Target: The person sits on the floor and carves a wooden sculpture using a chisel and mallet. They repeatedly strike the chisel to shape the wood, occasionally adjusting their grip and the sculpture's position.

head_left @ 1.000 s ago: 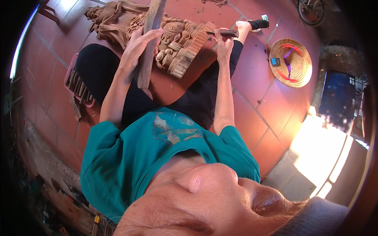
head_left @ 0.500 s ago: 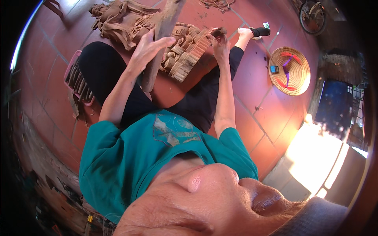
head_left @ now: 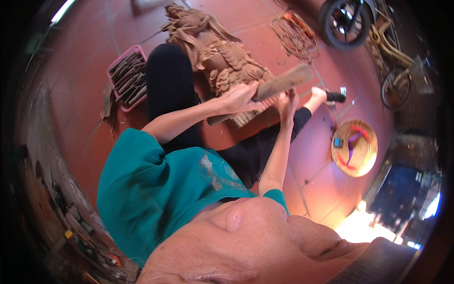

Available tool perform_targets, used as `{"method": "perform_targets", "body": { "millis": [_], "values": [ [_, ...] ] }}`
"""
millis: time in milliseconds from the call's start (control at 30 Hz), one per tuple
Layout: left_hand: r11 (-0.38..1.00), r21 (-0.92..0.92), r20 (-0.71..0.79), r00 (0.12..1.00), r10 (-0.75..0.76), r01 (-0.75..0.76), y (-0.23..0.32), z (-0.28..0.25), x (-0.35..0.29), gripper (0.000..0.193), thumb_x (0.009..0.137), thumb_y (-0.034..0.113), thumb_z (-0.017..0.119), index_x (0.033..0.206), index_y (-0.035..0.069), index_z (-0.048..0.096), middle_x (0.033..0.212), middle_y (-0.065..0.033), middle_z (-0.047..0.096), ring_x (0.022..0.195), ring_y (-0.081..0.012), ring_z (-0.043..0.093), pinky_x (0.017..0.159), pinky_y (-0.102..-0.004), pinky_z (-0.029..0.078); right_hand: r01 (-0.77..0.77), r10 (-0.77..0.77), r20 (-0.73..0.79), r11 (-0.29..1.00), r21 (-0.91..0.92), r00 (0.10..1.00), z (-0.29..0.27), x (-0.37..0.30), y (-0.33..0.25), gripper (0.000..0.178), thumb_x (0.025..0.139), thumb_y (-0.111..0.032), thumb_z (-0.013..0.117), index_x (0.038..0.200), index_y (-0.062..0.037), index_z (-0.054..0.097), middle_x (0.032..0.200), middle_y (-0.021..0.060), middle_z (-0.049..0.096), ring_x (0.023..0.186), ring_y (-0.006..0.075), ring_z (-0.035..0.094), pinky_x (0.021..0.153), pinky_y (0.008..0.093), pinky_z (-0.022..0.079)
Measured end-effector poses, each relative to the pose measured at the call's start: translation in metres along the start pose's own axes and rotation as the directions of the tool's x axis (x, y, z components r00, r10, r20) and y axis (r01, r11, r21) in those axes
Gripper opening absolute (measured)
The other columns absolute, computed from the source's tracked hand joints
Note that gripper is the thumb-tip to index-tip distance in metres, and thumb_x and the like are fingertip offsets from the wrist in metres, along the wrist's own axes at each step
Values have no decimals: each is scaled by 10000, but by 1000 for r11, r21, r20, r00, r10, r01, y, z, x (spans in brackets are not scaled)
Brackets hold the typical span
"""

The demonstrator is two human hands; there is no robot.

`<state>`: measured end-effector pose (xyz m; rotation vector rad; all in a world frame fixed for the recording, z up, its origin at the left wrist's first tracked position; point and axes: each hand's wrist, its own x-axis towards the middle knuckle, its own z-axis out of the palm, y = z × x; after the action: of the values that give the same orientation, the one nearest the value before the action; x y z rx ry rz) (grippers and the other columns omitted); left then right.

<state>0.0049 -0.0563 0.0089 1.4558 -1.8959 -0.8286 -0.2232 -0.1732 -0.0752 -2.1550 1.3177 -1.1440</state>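
Note:
My left hand (head_left: 239, 99) is wrapped round a long, thick wooden stick like a mallet (head_left: 288, 80), which slants up to the right over the end of a carving. That carved wooden sculpture (head_left: 208, 42), brown with draped figures, lies on the floor in front of my legs. Close under the stick's upper part, my right hand (head_left: 287, 105) is closed at the sculpture's right end. Whatever its fingers hold is too small and partly hidden to name. Whether the stick touches anything there, I cannot tell.
Left of my bent knee stands a pink basket (head_left: 112, 71) full of narrow dark tools. A woven conical hat (head_left: 366, 158) with a purple strap lies at right. Further off are a coiled cable (head_left: 293, 40) and a bicycle (head_left: 388, 42). Wood scraps (head_left: 80, 227) line the lower left.
The stick has swung from steep to a low slant, its upper end now near my right hand. My view has turned, so more of the basket and bicycle shows.

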Motion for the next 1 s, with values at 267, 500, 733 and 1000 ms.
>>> {"method": "perform_targets", "body": {
  "millis": [267, 500, 733, 1000],
  "values": [
    [987, -90, -140, 983, 120, -133, 17, 2, -4, 743, 873, 429, 781, 1259, -127, 473, 660, -248, 606, 652, -417, 657, 627, -482, 504, 108, -107, -65, 994, 19, 992, 1, -1, 10, 426, 850, 95, 619, 1231, -90, 581, 867, 188, 655, 740, 376, 661, 647, 437, 507],
    [997, -59, -45, 998, 51, -54, 2, 6, 3, 695, 850, 490, 786, 1091, -94, 497, 703, -276, 604, 669, -450, 636, 646, -512, 481, 65, -69, -44, 994, -90, 997, -4, 3, -8, 448, 862, 108, 607, 1268, -80, 579, 960, 190, 687, 847, 374, 699, 711, 426, 542],
    [996, -81, -79, 996, 34, -40, 2, 4, -2, 747, 837, 534, 780, 1119, -107, 521, 723, -294, 607, 688, -458, 633, 654, -513, 479, -9, 1, -156, 998, -55, 988, -3, 2, -8, 436, 934, 35, 622, 1340, -115, 575, 1065, 204, 717, 878, 402, 700, 718, 439, 543],
    [981, -132, -177, 977, 120, -144, 23, 3, -2, 610, 838, 435, 784, 1054, -68, 515, 718, -286, 627, 739, -483, 665, 668, -541, 504, 83, -101, -78, 975, -205, 992, -5, -3, 1, 489, 875, 88, 572, 1319, -115, 551, 988, 221, 690, 846, 448, 673, 675, 497, 510]
  ]
}}
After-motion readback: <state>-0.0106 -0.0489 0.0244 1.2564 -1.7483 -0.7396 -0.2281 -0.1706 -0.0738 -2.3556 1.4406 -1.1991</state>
